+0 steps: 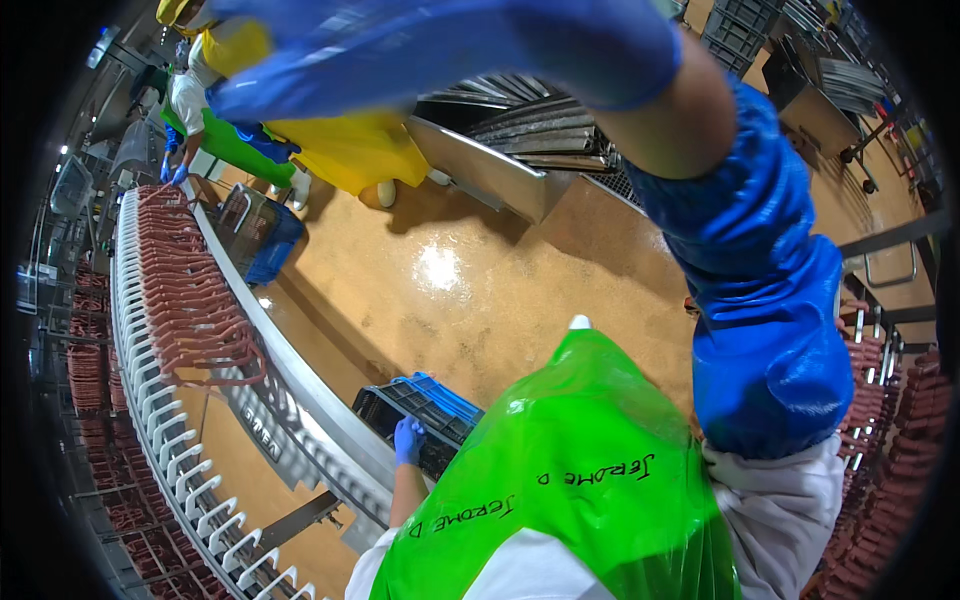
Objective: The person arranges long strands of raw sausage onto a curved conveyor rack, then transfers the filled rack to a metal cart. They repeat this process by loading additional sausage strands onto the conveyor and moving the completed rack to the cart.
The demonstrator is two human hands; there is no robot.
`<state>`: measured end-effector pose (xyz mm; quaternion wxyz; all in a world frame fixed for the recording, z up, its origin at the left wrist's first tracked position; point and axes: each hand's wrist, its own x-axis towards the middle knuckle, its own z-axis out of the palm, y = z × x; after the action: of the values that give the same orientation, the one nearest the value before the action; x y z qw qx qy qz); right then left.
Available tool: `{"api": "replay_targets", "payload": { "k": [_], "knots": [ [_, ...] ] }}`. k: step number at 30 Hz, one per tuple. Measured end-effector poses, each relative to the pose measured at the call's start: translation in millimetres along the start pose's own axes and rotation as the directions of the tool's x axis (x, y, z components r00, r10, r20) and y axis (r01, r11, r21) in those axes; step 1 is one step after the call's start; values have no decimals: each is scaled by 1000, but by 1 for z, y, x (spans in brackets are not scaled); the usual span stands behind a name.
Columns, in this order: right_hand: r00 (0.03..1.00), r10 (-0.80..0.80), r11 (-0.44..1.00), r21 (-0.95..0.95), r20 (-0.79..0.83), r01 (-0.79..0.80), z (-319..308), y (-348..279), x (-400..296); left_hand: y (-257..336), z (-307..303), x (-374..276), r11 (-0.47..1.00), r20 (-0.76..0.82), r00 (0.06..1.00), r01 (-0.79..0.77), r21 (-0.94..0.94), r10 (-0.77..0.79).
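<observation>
My right hand (465, 56), in a blue glove, is raised very close to the camera; it is blurred and cut off by the top edge, so what it may hold cannot be made out. Lower down, my left hand (409, 440), gloved too, is at a black plastic crate (442, 420) with a blue one against it; whether it grips the rim is unclear. To the left of it curves a metal rail (300, 360) beside a row of white plastic hooks (180, 465). Strings of reddish sausage links (191, 285) hang from the farther hooks.
Two co-workers stand at upper left, one in a green apron (232, 146), one in yellow (352, 150); gloved hands touch the far links. A steel bin (480, 169) holds metal bars. Crates (262, 232) stand by the rail. More sausages hang on racks (870, 375) at right.
</observation>
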<state>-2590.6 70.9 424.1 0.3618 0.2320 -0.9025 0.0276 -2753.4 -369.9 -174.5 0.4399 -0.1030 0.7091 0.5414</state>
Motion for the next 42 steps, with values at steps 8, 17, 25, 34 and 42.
{"api": "replay_targets", "payload": {
  "k": [8,17,25,34,42],
  "knots": [
    [349,904,415,-312,247,-854,127,254,-248,24,-16,18,983,-143,974,181,40,-173],
    [-353,874,-1,-724,335,-689,228,409,-448,143,10,111,986,-248,967,94,140,-57],
    [-415,888,-63,-842,198,-536,302,438,-419,296,135,138,975,-125,980,-129,180,153],
    [-608,784,-319,-756,128,-571,321,461,-440,211,93,216,962,-50,997,-62,-265,51],
    [-552,811,-317,-647,195,-694,411,499,-392,283,97,257,995,-288,954,94,32,-81]
  ]
}}
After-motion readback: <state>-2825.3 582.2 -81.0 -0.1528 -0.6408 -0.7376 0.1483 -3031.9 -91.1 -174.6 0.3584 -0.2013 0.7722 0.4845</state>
